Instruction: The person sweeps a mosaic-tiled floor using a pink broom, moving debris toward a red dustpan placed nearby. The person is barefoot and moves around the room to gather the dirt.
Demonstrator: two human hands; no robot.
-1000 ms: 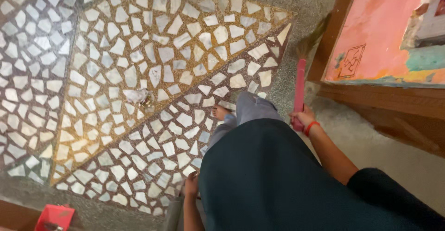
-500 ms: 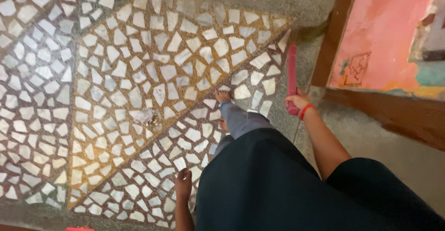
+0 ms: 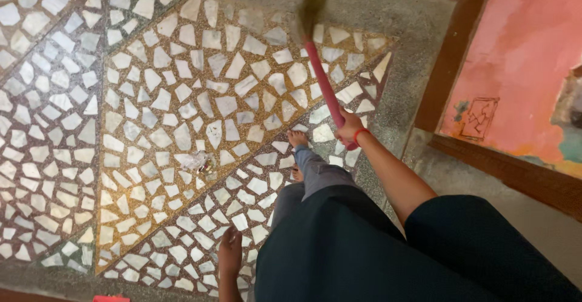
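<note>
My right hand (image 3: pixel 350 127), with a red band at the wrist, grips the red handle of a broom (image 3: pixel 321 77). The broom's brown bristles (image 3: pixel 312 2) are raised over the far part of the mosaic floor (image 3: pixel 151 96). My left hand (image 3: pixel 230 246) hangs by my side near the dark skirt and holds nothing. A small pile of dust and scraps (image 3: pixel 197 161) lies on the floor to the left of my bare foot (image 3: pixel 297 137).
A brown wooden border (image 3: pixel 451 53) and a worn pink wall (image 3: pixel 527 53) close off the right side. A grey stone strip (image 3: pixel 394 11) runs along the mosaic's far edge. A sliver of a red object (image 3: pixel 111 299) shows at the bottom left edge.
The broom has swung from the right corner by the wooden border leftward and up over the mosaic. My right hand moved left with it, and I have stepped forward.
</note>
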